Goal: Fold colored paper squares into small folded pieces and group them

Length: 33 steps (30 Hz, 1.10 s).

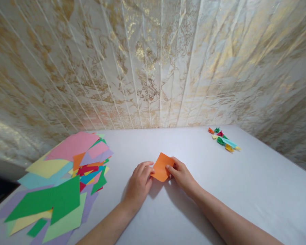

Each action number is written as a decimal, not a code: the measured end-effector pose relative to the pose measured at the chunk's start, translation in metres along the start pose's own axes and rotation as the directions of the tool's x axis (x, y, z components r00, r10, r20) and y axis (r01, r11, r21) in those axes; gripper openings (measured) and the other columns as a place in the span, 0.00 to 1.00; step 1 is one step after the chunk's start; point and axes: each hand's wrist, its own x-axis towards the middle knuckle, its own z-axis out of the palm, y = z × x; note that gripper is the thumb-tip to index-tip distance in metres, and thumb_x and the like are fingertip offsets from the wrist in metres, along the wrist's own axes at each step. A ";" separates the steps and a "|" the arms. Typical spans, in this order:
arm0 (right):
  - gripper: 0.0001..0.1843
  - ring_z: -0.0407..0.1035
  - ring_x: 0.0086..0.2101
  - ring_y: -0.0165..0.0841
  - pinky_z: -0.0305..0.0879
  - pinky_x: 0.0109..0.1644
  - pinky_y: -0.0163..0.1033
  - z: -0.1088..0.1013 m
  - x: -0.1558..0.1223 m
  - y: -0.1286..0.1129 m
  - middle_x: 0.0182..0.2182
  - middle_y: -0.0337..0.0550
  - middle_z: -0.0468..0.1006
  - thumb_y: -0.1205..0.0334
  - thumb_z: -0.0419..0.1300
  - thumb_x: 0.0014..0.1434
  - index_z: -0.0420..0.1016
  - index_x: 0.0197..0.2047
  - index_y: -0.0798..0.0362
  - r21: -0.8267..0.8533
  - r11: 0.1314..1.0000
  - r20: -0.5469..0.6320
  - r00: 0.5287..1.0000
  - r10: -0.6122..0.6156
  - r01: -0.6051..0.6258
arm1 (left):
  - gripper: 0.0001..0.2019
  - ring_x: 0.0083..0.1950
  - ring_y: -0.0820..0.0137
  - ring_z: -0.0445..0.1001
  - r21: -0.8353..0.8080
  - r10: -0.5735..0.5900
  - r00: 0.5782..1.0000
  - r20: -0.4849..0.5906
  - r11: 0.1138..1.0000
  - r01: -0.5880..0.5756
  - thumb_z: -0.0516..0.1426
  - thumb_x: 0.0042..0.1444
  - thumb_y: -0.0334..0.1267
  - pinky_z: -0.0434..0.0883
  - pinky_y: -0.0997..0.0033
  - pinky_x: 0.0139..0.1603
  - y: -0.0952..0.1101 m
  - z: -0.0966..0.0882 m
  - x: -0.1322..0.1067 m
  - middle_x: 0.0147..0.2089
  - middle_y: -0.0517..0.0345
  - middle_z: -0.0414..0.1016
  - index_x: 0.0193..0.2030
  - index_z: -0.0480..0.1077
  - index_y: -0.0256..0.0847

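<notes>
An orange sheet of paper [162,166], roughly square and slightly bent, is held between both hands just over the white table. My left hand [142,177] pinches its left corner with thumb and fingers. On the opposite side, my right hand [181,172] grips the right edge, thumb on top and fingers behind the sheet. Shadows of the paper and hands fall on the tabletop below.
Many coloured paper sheets and scraps [48,199] lie overlapping on the left of the white table [153,139]. At the back right sits a small group of folded paper pieces [225,140]. A gold-patterned curtain [148,68] hangs behind the table.
</notes>
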 end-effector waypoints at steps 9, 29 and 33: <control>0.09 0.66 0.32 0.33 0.61 0.36 0.36 0.003 -0.004 -0.002 0.30 0.39 0.74 0.59 0.55 0.56 0.72 0.35 0.54 -0.042 0.996 0.185 0.980 -0.075 0.084 | 0.04 0.51 0.64 0.72 -0.181 -0.171 0.985 0.031 0.968 0.174 0.55 0.61 0.34 0.68 0.61 0.54 0.006 0.003 0.003 0.45 0.55 0.74 0.37 0.71 0.44; 0.20 0.65 0.28 0.32 0.59 0.36 0.37 0.005 -0.013 -0.015 0.24 0.36 0.69 0.48 0.47 0.66 0.66 0.29 0.52 -0.200 0.974 0.194 0.979 -0.065 0.104 | 0.08 0.34 0.68 0.71 -0.434 -0.451 0.890 0.064 0.790 0.432 0.57 0.56 0.42 0.68 0.71 0.38 0.002 0.008 0.007 0.31 0.61 0.72 0.32 0.68 0.42; 0.14 0.64 0.27 0.31 0.58 0.32 0.35 0.007 -0.014 -0.014 0.24 0.35 0.68 0.52 0.54 0.62 0.67 0.31 0.53 -0.215 0.972 0.182 0.982 -0.058 0.097 | 0.07 0.33 0.69 0.70 -0.420 -0.455 0.888 0.068 0.794 0.440 0.56 0.57 0.42 0.67 0.72 0.37 0.003 0.008 0.006 0.30 0.63 0.71 0.32 0.67 0.42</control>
